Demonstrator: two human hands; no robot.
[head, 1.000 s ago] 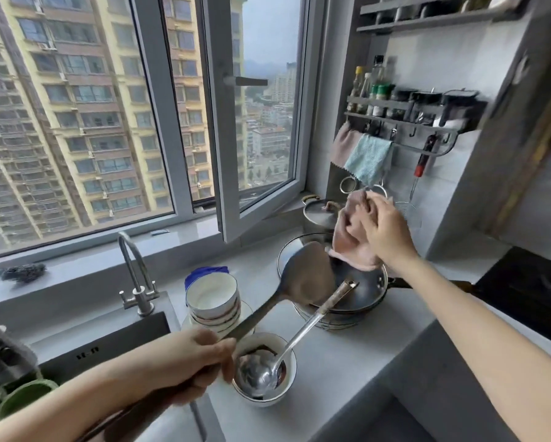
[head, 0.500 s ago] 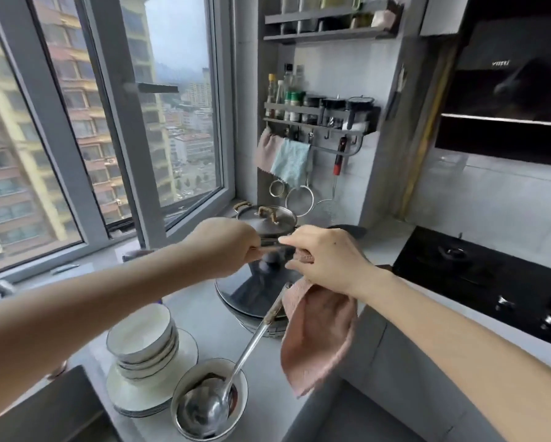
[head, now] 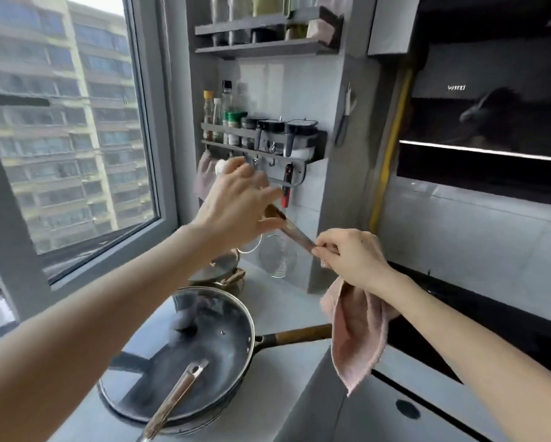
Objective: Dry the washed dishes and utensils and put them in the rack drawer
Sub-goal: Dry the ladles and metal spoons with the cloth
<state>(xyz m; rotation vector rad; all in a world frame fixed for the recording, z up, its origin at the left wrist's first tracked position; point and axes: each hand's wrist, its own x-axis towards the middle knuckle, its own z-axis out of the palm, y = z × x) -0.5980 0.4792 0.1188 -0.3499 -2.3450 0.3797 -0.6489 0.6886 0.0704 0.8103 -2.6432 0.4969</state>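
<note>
Both hands at spatula (head: 291, 232) | shaft pinched with cloth (head: 357, 333) by right hand (head: 350, 255) | left hand (head: 236, 207) hold cannot be told | shaft best wiped full-length.

The spatula (head: 291, 232) (wooden grip, metal shaft) slants in the air, held between left hand (head: 236, 205) and right hand (head: 350, 260). A pink cloth (head: 357, 333) hangs below the right.
</note>
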